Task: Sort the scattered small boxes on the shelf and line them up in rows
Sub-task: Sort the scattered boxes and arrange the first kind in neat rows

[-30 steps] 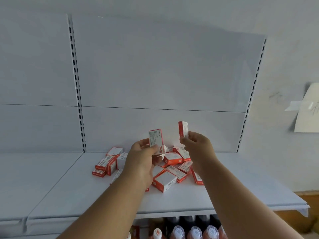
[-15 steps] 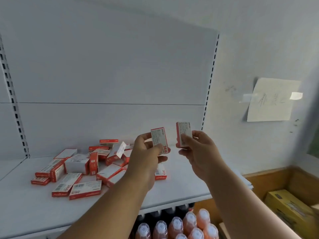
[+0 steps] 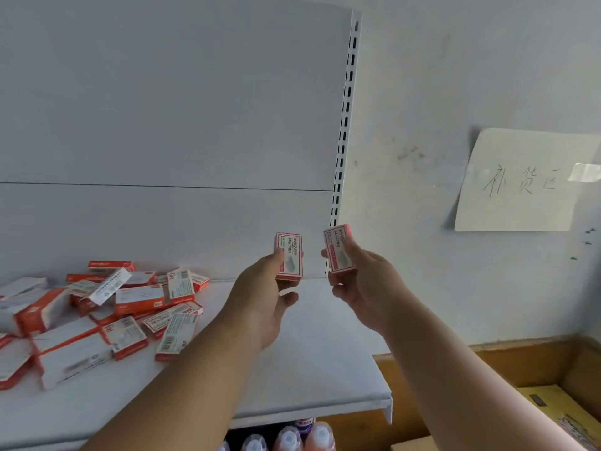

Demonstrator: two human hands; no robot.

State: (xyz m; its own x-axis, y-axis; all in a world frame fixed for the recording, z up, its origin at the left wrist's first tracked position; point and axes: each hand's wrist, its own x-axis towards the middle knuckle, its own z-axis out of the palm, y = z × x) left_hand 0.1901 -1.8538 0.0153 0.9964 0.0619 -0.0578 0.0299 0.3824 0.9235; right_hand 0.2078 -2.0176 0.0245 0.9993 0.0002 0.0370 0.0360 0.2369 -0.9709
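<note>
1. Your left hand (image 3: pixel 260 301) pinches one small box (image 3: pixel 289 256) upright above the shelf (image 3: pixel 309 369)
2. Your right hand (image 3: pixel 364 281) grips another box (image 3: pixel 339 249)
3. The scattered pile (image 3: pixel 107 314) runs off the frame's left edge

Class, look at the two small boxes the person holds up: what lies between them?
In the head view nothing lies between the left-hand box and the right-hand box; only the white back panel shows through the gap.
</note>
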